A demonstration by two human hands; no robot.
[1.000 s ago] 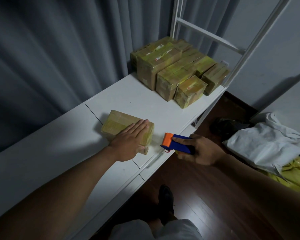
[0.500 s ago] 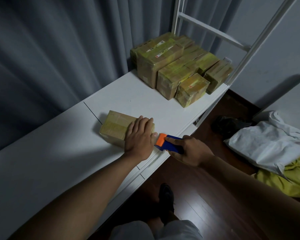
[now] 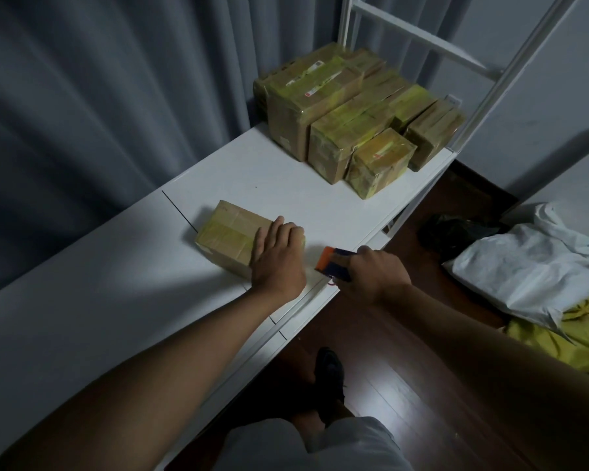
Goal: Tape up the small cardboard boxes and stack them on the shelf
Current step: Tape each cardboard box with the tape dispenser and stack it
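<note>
A small cardboard box [image 3: 228, 232] wrapped in yellowish tape lies flat on the white shelf top [image 3: 259, 175]. My left hand [image 3: 278, 260] rests on the box's right end, fingers bent over its far edge. My right hand [image 3: 371, 273] grips a blue and orange tape dispenser [image 3: 332, 265] just right of the box, near the front edge of the shelf. Several taped boxes [image 3: 351, 117] stand packed together at the far right end of the shelf.
Grey curtains hang behind the shelf. A white metal frame [image 3: 490, 73] rises at the right end. On the dark wooden floor lie a white bag [image 3: 531, 263], yellow cloth [image 3: 565, 338] and a black bag [image 3: 456, 229]. My foot [image 3: 329, 368] shows below.
My left hand slid from flat on the box top to its right end, fingers bending over the edge. My right hand brought the dispenser closer to the box.
</note>
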